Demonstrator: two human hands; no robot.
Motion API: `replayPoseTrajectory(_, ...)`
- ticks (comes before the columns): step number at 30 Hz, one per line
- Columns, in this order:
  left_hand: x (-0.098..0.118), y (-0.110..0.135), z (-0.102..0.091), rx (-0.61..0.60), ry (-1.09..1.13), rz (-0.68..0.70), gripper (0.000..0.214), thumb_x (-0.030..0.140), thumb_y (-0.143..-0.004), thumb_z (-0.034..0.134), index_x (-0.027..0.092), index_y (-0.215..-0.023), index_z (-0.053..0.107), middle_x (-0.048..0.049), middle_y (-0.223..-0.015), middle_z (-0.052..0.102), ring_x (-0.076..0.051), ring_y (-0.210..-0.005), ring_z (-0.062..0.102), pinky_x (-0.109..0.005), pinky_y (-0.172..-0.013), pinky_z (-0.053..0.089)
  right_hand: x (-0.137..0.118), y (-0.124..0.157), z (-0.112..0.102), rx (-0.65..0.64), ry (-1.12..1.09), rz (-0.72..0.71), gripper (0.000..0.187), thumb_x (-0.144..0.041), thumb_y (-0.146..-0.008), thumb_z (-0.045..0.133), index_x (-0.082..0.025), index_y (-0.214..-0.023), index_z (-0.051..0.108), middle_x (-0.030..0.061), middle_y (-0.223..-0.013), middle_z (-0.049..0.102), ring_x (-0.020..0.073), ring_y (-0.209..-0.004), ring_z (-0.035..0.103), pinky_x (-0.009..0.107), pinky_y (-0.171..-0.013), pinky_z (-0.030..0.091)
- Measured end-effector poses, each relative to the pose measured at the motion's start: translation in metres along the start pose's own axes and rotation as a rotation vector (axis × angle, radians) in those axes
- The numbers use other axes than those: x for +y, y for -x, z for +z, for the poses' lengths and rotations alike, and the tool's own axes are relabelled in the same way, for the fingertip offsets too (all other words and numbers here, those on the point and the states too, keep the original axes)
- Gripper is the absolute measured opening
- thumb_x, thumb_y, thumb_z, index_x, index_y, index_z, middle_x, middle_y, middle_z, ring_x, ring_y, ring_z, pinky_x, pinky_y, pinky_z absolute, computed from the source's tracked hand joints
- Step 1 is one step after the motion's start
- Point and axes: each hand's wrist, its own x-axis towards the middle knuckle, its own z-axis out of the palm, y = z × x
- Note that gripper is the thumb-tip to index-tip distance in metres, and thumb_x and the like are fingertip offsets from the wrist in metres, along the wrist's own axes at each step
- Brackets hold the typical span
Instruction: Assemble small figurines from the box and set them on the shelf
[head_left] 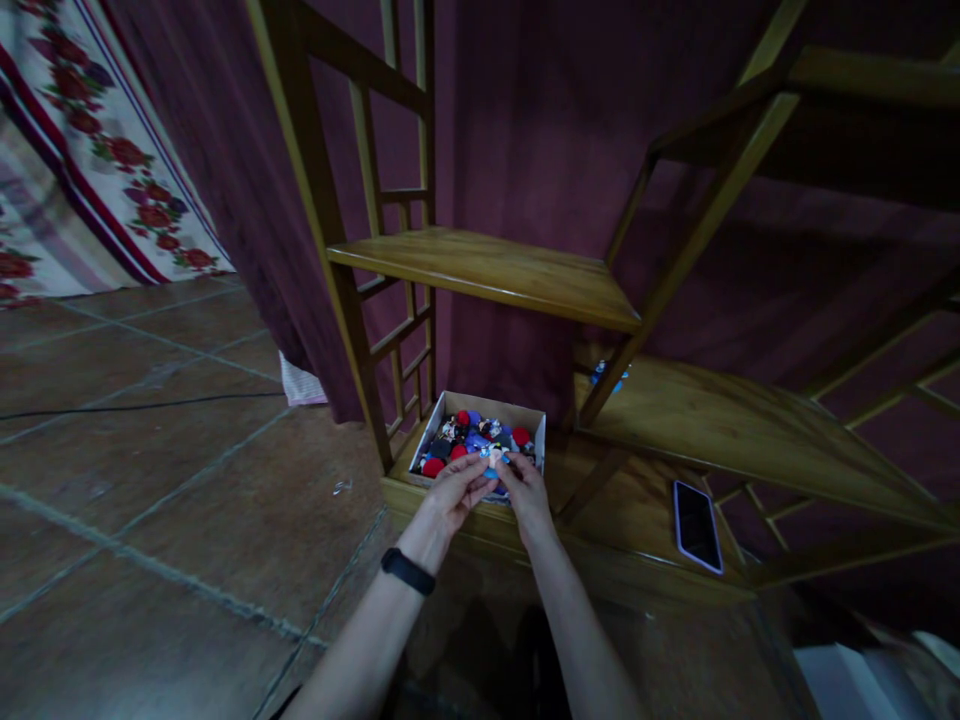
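A small blue and white figurine is pinched between both my hands, above the near side of an open cardboard box. My left hand, with a black band on its wrist, closes its fingertips on the figurine's left side. From the right, my right hand grips the same piece. The box stands on the lowest shelf and holds several small figures in red, black, blue and white. My hands cover part of its front wall. Another blue figurine stands on the shelf to the right, partly behind a slanted post.
A wooden shelf board juts out above the box. At the right a phone with a purple rim lies on the bottom shelf. A dark curtain hangs at the left. A cable runs over the tiled floor.
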Motion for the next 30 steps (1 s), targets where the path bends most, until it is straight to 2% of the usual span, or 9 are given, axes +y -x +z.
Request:
replayPoseTrajectory(6,-0.002,-0.002,-0.002,0.010,-0.017,0.039,0.015,0.004,-0.067,0.070,0.010,-0.080,0.065,-0.0064,-0.071,0.068,-0.012,-0.057,0.064,-0.025,-0.060,0.057,0.003,0.001,0.002,-0.016,-0.106,0.053,0.032,-0.042,-0.068,0.065,-0.019,-0.090,0.068,0.0021,-0.082,0.067,0.0178,-0.077,0.061,0.030,-0.069,0.049)
replayPoseTrajectory(10,-0.005,-0.002,-0.002,0.003,-0.057,0.070,0.013,0.003,-0.066,0.070,0.008,-0.078,0.066,-0.0077,-0.071,0.068,-0.013,-0.058,0.065,-0.023,-0.059,0.057,0.008,0.000,0.004,0.029,-0.027,0.014,0.031,-0.043,-0.069,0.063,-0.018,-0.087,0.069,0.0025,-0.078,0.067,0.0182,-0.075,0.060,0.030,-0.069,0.049)
replayPoseTrajectory(15,-0.011,0.000,-0.003,0.060,-0.058,0.153,0.013,0.001,-0.065,0.070,0.009,-0.073,0.064,-0.0065,-0.069,0.068,-0.015,-0.061,0.065,-0.027,-0.061,0.057,0.014,0.003,0.007,0.096,0.074,-0.045,0.030,-0.044,-0.069,0.062,-0.019,-0.084,0.070,0.0027,-0.080,0.068,0.0191,-0.078,0.060,0.030,-0.070,0.048)
replayPoseTrajectory(20,-0.009,-0.001,-0.004,0.053,-0.020,0.124,0.014,0.002,-0.065,0.070,0.010,-0.072,0.062,-0.0050,-0.065,0.066,-0.014,-0.057,0.064,-0.026,-0.058,0.057,0.015,0.003,0.009,0.104,0.067,-0.039,0.031,-0.044,-0.068,0.063,-0.020,-0.085,0.070,0.0026,-0.079,0.069,0.0196,-0.079,0.061,0.030,-0.070,0.048)
replayPoseTrajectory(24,0.000,-0.002,-0.005,0.012,0.011,0.052,0.012,0.006,-0.068,0.070,0.010,-0.076,0.063,-0.0067,-0.070,0.068,-0.013,-0.057,0.065,-0.026,-0.060,0.057,0.012,0.000,0.011,0.102,-0.050,0.007,0.033,-0.047,-0.069,0.062,-0.021,-0.087,0.070,0.0039,-0.082,0.069,0.0198,-0.078,0.062,0.030,-0.067,0.050)
replayPoseTrajectory(30,0.003,-0.003,-0.008,0.018,0.023,0.036,0.013,0.002,-0.069,0.067,0.009,-0.080,0.064,-0.0087,-0.073,0.069,-0.015,-0.061,0.067,-0.026,-0.061,0.057,0.007,-0.001,0.009,0.013,-0.209,0.110,0.036,-0.045,-0.065,0.068,-0.018,-0.089,0.069,0.0055,-0.090,0.069,0.0195,-0.080,0.063,0.032,-0.067,0.052)
